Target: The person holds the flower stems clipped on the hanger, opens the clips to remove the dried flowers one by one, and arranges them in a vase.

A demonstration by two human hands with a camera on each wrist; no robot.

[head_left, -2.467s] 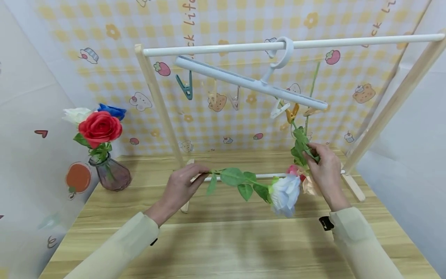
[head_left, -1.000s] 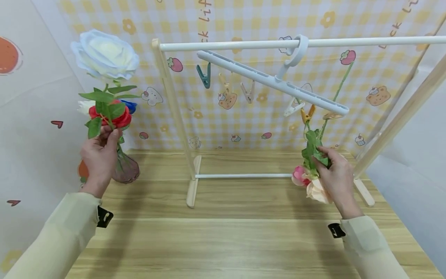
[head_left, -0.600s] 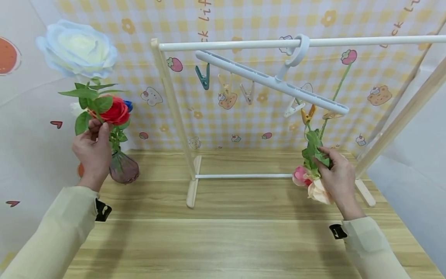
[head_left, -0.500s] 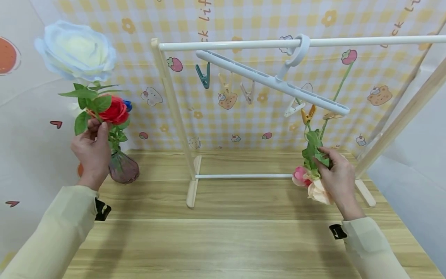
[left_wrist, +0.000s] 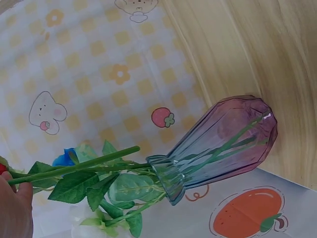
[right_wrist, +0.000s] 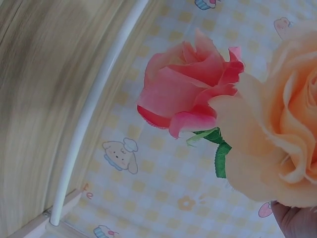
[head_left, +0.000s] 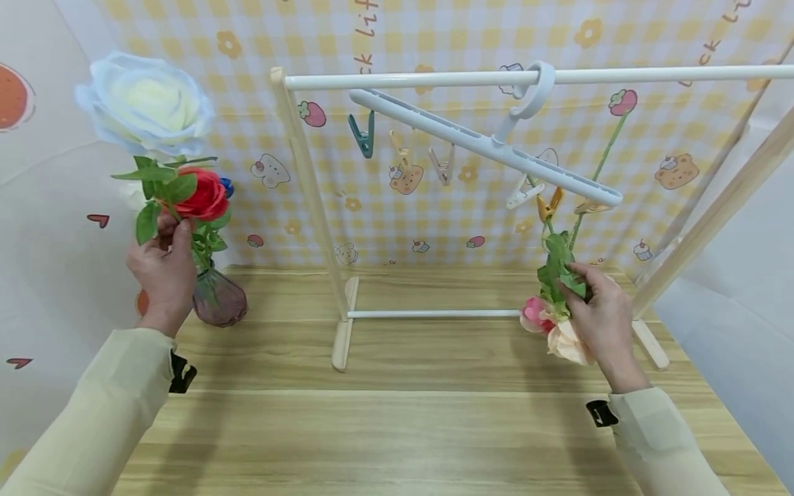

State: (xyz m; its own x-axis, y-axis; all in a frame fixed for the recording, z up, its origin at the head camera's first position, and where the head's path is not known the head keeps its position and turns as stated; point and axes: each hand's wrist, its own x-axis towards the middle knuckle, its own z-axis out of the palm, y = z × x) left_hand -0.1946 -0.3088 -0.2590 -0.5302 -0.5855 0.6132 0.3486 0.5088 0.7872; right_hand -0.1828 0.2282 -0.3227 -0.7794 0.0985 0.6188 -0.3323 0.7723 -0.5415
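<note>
My left hand (head_left: pixel 163 269) pinches the stem of a pale blue rose (head_left: pixel 147 103), held bloom-up at the left. In the left wrist view, the cut end of its green stem (left_wrist: pixel 106 157) lies beside the vase mouth, outside it. The purple-tinted glass vase (head_left: pixel 220 297) holds a red rose (head_left: pixel 203 195), a blue rose (head_left: pixel 227 187) and a mostly hidden white rose (left_wrist: pixel 89 221). At the right, my right hand (head_left: pixel 600 310) grips leafy stems with a peach rose (head_left: pixel 567 342) pointing down. A pink rose (head_left: pixel 535 314) hangs next to it, under an orange clip (head_left: pixel 549 204).
A grey-blue hanger (head_left: pixel 484 146) hangs tilted, right end low, from the white rod (head_left: pixel 397 80) of a wooden-legged rack. Several other clips hang below it, including a teal clip (head_left: pixel 362 135). A lower white bar (head_left: pixel 434 314) spans the rack above the wooden table (head_left: pixel 397 441).
My left hand has carried the pale blue rose from the middle to the left and turned it bloom-up. Lately its bloom has dipped slightly. My right hand has barely moved.
</note>
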